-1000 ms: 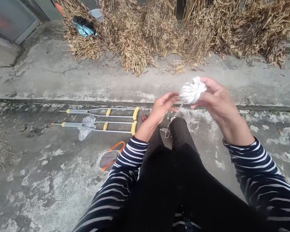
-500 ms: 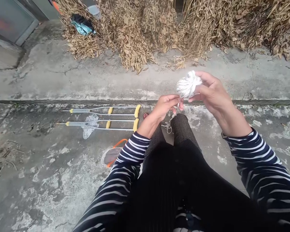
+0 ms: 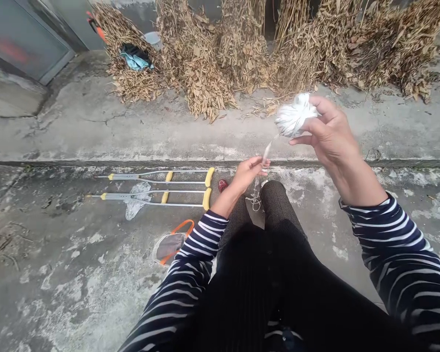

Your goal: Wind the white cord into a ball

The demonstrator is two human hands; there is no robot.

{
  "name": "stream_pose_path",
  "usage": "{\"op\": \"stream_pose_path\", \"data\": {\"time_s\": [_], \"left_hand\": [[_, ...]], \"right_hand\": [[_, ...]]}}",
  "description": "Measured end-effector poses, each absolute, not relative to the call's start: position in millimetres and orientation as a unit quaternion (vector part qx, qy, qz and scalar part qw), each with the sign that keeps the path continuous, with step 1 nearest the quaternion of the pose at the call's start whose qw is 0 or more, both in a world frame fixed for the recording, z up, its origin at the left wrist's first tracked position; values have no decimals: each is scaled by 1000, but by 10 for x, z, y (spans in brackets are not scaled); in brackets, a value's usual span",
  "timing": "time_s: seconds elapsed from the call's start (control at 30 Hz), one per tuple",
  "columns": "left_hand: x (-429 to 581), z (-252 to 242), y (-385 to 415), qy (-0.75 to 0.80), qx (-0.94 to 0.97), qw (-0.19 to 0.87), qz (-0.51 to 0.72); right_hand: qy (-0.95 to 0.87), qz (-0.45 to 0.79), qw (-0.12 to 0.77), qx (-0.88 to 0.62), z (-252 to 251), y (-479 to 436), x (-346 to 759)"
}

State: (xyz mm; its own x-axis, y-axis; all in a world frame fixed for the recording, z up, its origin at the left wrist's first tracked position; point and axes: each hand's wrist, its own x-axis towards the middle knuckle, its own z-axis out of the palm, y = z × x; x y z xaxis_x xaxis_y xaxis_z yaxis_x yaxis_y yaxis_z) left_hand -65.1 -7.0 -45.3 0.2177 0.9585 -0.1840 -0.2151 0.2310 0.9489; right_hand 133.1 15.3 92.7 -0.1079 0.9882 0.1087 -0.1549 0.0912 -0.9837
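Head view: the right hand (image 3: 333, 133) grips the string ball (image 3: 294, 118), far and right of the left hand (image 3: 246, 173), which pinches the strand (image 3: 267, 150) slanting near and left from the ball.

Two yellow-padded crutches (image 3: 165, 197) lie along a concrete step's near edge (image 3: 161, 163), one across clear plastic (image 3: 134, 209); dried stalks (image 3: 205, 73) crowd the far side, blue cloth (image 3: 136, 62) among them.
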Motion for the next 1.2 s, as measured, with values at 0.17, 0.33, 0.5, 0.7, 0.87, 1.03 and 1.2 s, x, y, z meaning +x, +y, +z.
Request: {"op": "stream_pose_path", "data": {"time_s": [0.17, 0.33, 0.5, 0.7, 0.87, 1.03, 1.2], "left_hand": [[-540, -193, 78, 367, 460, 657, 470], [-489, -42, 91, 389, 461, 658, 452], [-561, -280, 19, 424, 436, 668, 428], [-688, -413, -64, 446, 452, 672, 382], [-899, -180, -132, 402, 462, 706, 357], [-1012, 90, -69, 372, 442, 739, 346], [-1010, 312, 161, 361, 447, 709, 408]], "right_hand": [[-547, 542, 485, -414, 820, 138, 1235], [-549, 515, 512, -414, 802, 218, 1206], [-520, 489, 562, -418, 707, 426, 1330], [-583, 357, 571, -454, 452, 645, 1345], [-693, 189, 480, -503, 99, 708, 1347], [-800, 142, 312, -493, -272, 621, 1284], [-836, 154, 207, -484, -478, 437, 1204]]}}
